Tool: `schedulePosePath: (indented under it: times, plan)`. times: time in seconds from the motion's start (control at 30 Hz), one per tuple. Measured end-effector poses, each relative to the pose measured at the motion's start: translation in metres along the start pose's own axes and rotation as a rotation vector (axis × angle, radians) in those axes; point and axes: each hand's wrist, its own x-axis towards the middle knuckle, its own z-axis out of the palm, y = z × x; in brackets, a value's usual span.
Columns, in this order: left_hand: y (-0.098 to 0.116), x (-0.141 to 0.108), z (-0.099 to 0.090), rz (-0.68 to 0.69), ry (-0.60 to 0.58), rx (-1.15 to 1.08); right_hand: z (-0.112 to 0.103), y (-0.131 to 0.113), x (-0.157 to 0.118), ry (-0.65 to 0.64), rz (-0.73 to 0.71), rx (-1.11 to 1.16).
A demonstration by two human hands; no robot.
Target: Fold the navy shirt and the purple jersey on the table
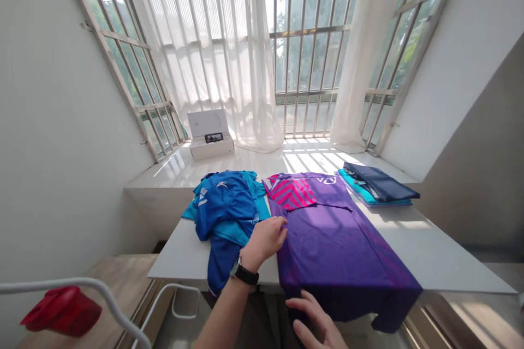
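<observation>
A purple jersey [335, 245] with a pink-patterned part near its top lies spread on the white table, its lower end hanging over the front edge. My left hand [267, 237], with a dark watch on the wrist, is closed at the jersey's left edge, fingers pinched on the cloth. Lower down, my right hand [314, 320] is by the hanging lower left corner, its thumb and fingers apart. Left of the jersey lies a loose pile of blue shirts [229, 204]. A folded stack of dark and turquoise clothes [379, 182] rests at the right.
The white table [446, 262] stands against a window ledge [164, 172]. On the ledge sits an open white box [210, 147] with a phone [213, 137] on it. At the lower left, a red item [61, 311] is behind a white curved tube [102, 289]. White curtains [245, 65] hang behind.
</observation>
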Motion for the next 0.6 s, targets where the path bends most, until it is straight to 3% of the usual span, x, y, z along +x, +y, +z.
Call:
schedulePosePath:
  times: [0.1,0.23,0.43,0.6]
  plan:
    - [-0.013,0.009,0.015,0.052,0.028,0.019,0.008,-0.007,0.004,0.031,-0.092,-0.052]
    - [-0.026,0.004,0.035,0.076,0.123,-0.011,0.012,-0.006,0.008,0.062,-0.163,0.079]
    - [-0.035,0.005,0.040,0.065,0.138,-0.055,0.036,-0.002,0.017,0.345,-0.083,0.369]
    - [-0.038,0.007,0.041,0.072,0.143,-0.076,0.039,-0.017,0.015,0.303,0.031,0.498]
